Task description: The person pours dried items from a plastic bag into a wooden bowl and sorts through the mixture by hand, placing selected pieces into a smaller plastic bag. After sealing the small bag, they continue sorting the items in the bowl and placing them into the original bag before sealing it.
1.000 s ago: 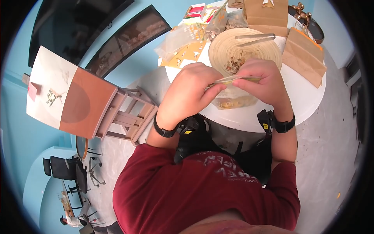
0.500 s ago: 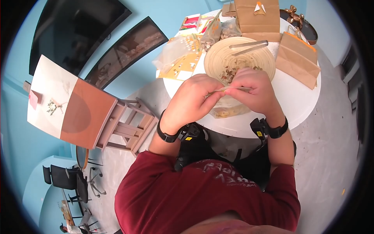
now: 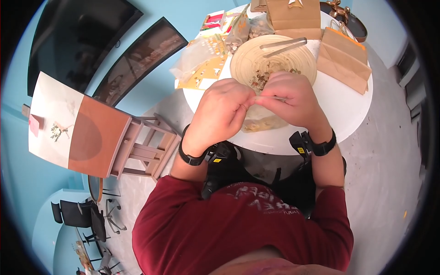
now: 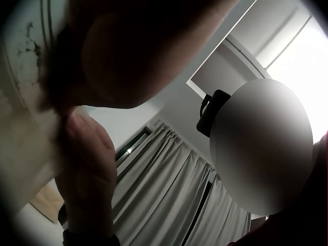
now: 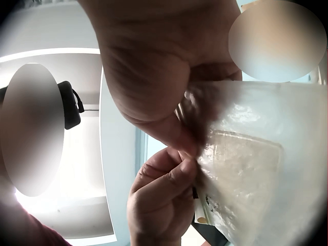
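A clear plastic bag (image 3: 263,123) hangs below both hands at the front of the white table (image 3: 337,110), with yellowish pieces showing along its bottom. My left hand (image 3: 220,110) pinches the bag's top edge between thumb and fingers. Right beside it, my right hand (image 3: 293,98) pinches the same edge, the two thumbs close together. The right wrist view shows the bag's see-through side (image 5: 302,118) with a lighter rectangular panel on it. Dark and blurred, the hands hide most of the bag in the left wrist view.
Behind the hands a round woven tray (image 3: 240,59) holds dried brown pieces, with metal tongs (image 3: 283,46) across it. Brown paper bags (image 3: 343,57) stand right and behind. Filled plastic bags (image 3: 261,25) and a yellow patterned sheet (image 3: 213,68) lie at left. A wooden stand (image 3: 149,146) stands left.
My hands have drawn together along the bag's top edge, closing the gap between the thumbs. Both keep their pinch. The head view has shifted slightly.
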A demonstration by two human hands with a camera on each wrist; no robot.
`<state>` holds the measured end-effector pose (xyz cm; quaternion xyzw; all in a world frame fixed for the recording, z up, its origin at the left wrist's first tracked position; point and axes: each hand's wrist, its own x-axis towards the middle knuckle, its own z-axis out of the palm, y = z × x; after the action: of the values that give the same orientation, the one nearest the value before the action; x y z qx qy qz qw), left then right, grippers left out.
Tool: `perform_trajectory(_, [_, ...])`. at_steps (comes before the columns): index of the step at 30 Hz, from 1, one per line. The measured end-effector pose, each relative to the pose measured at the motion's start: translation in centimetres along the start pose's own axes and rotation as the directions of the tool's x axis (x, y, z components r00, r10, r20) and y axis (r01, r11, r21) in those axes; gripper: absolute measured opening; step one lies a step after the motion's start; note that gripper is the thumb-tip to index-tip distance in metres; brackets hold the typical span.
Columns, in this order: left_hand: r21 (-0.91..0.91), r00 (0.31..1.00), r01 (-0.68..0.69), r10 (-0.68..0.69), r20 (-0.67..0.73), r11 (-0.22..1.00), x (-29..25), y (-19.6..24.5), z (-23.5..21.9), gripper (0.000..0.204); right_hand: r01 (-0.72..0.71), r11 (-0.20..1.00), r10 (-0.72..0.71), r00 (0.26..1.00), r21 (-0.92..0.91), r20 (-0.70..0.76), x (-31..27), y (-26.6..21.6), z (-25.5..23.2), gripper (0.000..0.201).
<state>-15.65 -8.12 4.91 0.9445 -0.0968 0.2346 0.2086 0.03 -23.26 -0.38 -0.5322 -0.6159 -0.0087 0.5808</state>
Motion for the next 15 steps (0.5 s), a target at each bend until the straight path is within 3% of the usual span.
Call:
perform_trajectory(4, [0.041,0.998,0.009,-0.007,-0.061,0.999,0.1,0.3,0.3,0.006,-0.077,0.995,0.078,0.997,0.055,-0.017,-0.2,0.4,-0.2,0.013])
perform_trajectory(7, [0.102,0.998,0.016,-0.010,-0.061,0.995,-0.1,0.0,0.0,0.007,-0.105,0.994,0.105,0.994,-0.012,0.005,0.0,0.1,-1.7,0.011])
perform_trajectory(10, [0.077,0.998,0.052,-0.051,-0.021,0.996,-0.2,0.0,-0.5,0.008,-0.034,0.999,0.035,0.999,-0.032,0.034,-0.3,0.5,-1.9,0.012])
perform_trajectory(15, [0.030,0.998,0.060,-0.059,-0.031,0.998,-0.5,-0.5,-0.8,0.007,-0.187,0.982,0.188,0.982,-0.036,0.006,-0.3,0.2,-2.8,0.014])
